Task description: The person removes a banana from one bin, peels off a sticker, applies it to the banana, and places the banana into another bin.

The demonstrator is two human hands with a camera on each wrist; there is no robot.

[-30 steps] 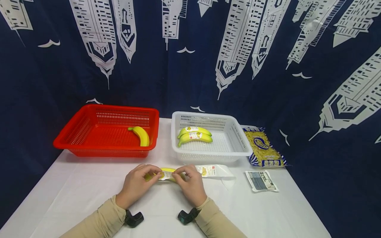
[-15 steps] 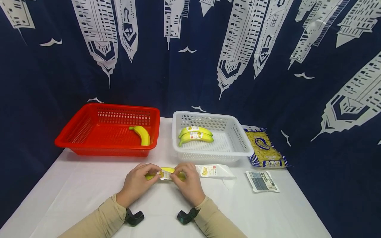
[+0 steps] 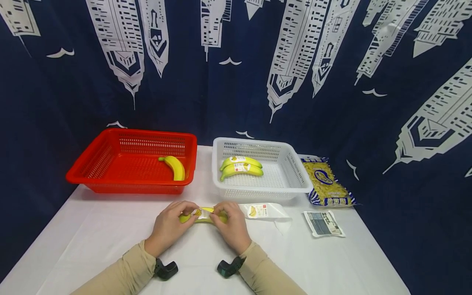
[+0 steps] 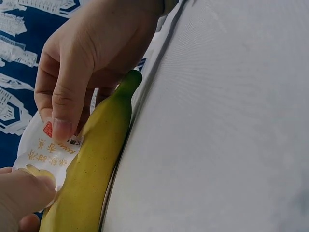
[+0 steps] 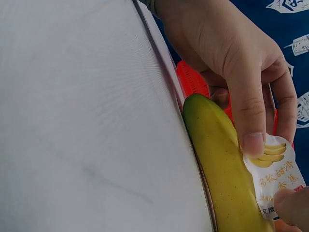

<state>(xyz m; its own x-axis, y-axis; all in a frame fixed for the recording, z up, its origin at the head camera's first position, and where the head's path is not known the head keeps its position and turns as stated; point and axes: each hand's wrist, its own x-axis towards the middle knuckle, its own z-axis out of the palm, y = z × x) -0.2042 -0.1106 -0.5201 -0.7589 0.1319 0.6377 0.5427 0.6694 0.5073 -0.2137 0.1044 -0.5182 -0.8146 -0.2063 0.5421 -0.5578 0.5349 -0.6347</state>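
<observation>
Two hands on a labelled banana at the table's near edge.
Head view: left hand (image 3: 170, 226) and right hand (image 3: 232, 228) grip the banana (image 3: 204, 215) on the table (image 3: 92, 241). Left wrist view: right thumb presses its label (image 4: 46, 154). Right wrist view: left thumb pins the label's other end.

Light was bright and even from above, and the white cloth-covered table (image 3: 92, 241) showed only faint, soft shadows under the forearms. No harsh glare anywhere. The head view bent hard at its edges, the dark blue curtain printed with white skyscrapers (image 3: 44, 102) fanning outward. Both wrist views came in very close, the table weave sharp, the far background soft and blurred.
</observation>
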